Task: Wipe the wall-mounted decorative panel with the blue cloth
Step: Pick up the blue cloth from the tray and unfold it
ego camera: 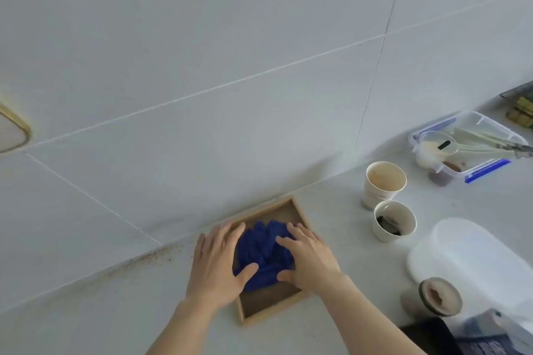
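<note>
A crumpled blue cloth (265,251) lies inside a shallow wooden tray (271,304) on the pale counter, close to the tiled wall. My left hand (217,265) rests flat on the tray's left rim, fingers spread, thumb touching the cloth's lower left. My right hand (307,258) lies on the cloth's right side with fingers extended over it. Neither hand has closed around the cloth. At the far left edge a rounded, gold-rimmed panel (11,131) is fixed to the wall, only partly in view.
Two paper cups (385,181) (393,220) stand right of the tray. Behind them sits a clear box with blue clips (487,171) holding utensils. A white plastic lid (473,256) and a jar (439,297) lie at the right. Brown specks line the wall-counter joint (144,259).
</note>
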